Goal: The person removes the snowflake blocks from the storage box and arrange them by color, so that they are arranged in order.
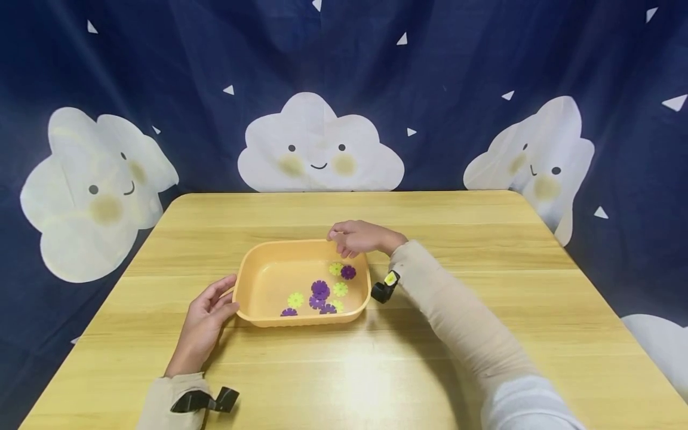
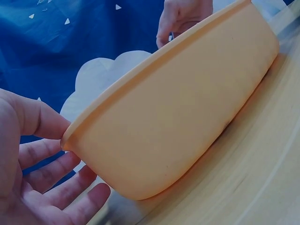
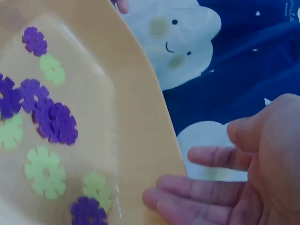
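A pale orange plastic basin (image 1: 301,321) sits on the table, holding several notched plastic discs, some purple (image 1: 320,288) and some yellow-green (image 1: 295,300). At the basin's left end, my left hand (image 1: 201,322) pinches the rim. In the left wrist view its thumb (image 2: 47,123) lies at the rim's corner, with the forefinger under the lip and the other fingers spread below. My right hand (image 1: 357,237) is over the basin's far right corner. The right wrist view shows its fingers (image 3: 201,190) fairly straight, the lower ones overlapping the basin wall, with nothing held.
The light wooden table (image 1: 484,239) has a back edge against a dark blue curtain (image 1: 446,48) printed with smiling clouds. Black straps with small devices (image 1: 384,288) are worn on both wrists, over beige sleeves. Most discs lie towards the basin's right half.
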A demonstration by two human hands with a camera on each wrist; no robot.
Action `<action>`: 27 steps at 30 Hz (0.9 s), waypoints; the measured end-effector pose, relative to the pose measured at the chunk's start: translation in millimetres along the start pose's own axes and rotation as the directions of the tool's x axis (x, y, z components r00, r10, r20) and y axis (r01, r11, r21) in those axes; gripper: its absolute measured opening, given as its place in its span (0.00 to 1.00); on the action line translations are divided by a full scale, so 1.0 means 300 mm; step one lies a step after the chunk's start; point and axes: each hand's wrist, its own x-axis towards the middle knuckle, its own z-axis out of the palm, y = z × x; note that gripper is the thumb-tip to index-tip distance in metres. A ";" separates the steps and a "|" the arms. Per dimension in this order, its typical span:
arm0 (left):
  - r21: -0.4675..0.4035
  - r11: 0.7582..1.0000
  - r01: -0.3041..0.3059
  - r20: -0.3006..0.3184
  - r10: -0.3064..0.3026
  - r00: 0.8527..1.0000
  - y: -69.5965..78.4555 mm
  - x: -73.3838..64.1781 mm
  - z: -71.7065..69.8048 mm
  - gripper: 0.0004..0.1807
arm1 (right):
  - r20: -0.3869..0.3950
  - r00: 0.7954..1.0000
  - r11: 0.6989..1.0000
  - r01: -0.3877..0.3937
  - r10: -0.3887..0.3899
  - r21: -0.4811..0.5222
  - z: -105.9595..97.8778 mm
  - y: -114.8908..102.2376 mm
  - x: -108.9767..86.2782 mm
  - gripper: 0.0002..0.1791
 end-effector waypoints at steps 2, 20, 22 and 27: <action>-0.006 1.000 0.000 0.001 0.000 1.000 -0.002 -0.001 0.001 0.29 | 0.014 0.999 0.999 -0.029 0.029 -0.021 0.011 -0.010 0.006 0.23; -0.027 1.000 0.005 0.001 -0.005 1.000 -0.008 -0.002 -0.005 0.28 | 0.207 0.970 0.990 -0.136 0.125 0.041 0.095 -0.055 0.072 0.26; -0.025 1.000 0.009 0.002 -0.009 1.000 -0.008 -0.002 -0.005 0.28 | 0.215 0.971 0.991 -0.121 0.106 0.057 0.105 -0.061 0.081 0.27; -0.016 1.000 0.025 -0.006 -0.025 1.000 -0.006 -0.001 0.001 0.28 | 0.226 0.973 0.996 -0.070 0.055 0.061 0.134 -0.068 0.105 0.24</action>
